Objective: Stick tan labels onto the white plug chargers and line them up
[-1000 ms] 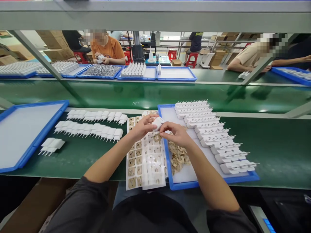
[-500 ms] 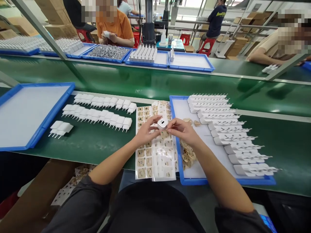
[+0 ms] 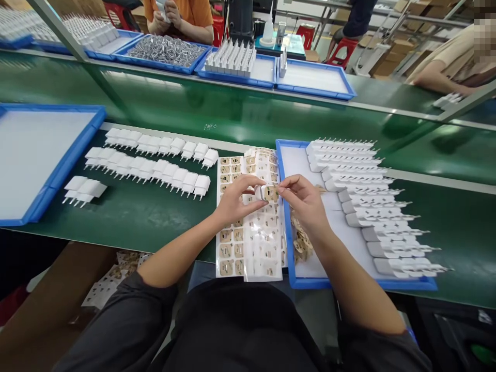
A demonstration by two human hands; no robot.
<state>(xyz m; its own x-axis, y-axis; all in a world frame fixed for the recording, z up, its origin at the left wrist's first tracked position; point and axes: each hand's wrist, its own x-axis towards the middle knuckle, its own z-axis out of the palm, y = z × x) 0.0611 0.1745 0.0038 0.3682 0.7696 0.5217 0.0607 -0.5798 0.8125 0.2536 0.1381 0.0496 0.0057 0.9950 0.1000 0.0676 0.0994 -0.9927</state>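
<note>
The left hand (image 3: 232,202) pinches a white charger plug (image 3: 262,192) over the label sheets (image 3: 248,243) while the right hand (image 3: 304,204) presses a tan label (image 3: 270,193) onto its face with closed fingertips, the blue tray (image 3: 289,227) of plug rows lying at three o'clock.

Small white plug adapter (image 3: 264,192): smooth, glossy plastic. Clear label sheet (image 3: 250,227): shiny film carrying matt tan paper stickers. Blue rectangular tray (image 3: 298,281): smooth plastic rim. Green table (image 3: 147,217): matt, finely textured mat.
</note>
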